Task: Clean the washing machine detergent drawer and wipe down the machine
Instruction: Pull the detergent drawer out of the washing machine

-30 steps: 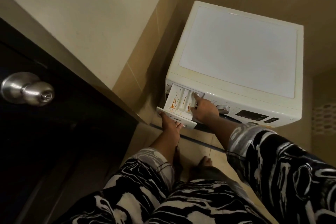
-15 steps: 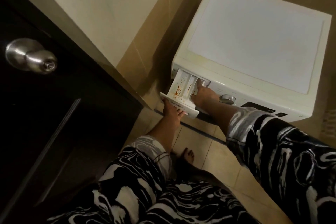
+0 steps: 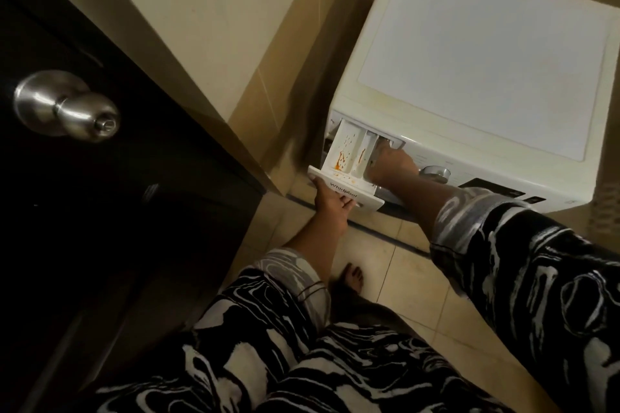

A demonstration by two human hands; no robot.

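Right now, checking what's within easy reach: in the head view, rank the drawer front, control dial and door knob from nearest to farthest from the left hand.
1. drawer front: gripped by the left hand itself.
2. control dial: off to the right.
3. door knob: far off to the left, clearly the farthest.

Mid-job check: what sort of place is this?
Probably a small home laundry corner: a washing machine with its detergent drawer pulled out, a tiled floor, and a dark door with a round metal knob close by.
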